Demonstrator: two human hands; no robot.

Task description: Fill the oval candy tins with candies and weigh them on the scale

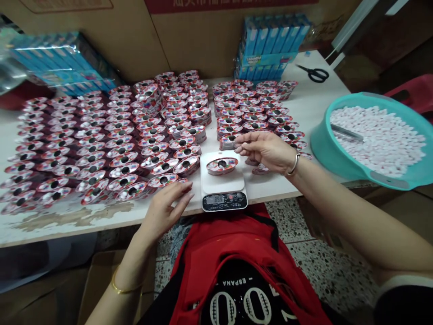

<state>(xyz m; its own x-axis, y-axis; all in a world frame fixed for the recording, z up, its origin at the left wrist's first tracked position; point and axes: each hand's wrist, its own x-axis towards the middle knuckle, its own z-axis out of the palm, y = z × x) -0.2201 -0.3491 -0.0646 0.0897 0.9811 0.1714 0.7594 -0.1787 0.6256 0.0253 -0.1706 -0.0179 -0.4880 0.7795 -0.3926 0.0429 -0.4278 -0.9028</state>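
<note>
A small oval printed tin-like container (222, 166) with a dark round hole in its top sits on a white digital scale (224, 184) at the table's front edge. My right hand (265, 151) is above and to the right of it, fingertips pinched around what looks like a small white candy. Left of the scale, my left hand (165, 205) rests at the table edge, its fingers apart and nothing in them, close to the nearest row of similar containers (123, 181). The scale's display is lit, its digits slightly blurred.
A turquoise basin (338, 155) of small white candies (389, 131) stands at right, a metal scoop (347, 132) in it. Black scissors (316, 73) lie behind. Blue wrapped packs (267, 45) and cardboard (199, 40) line the back. More containers (252, 108) stand behind the scale.
</note>
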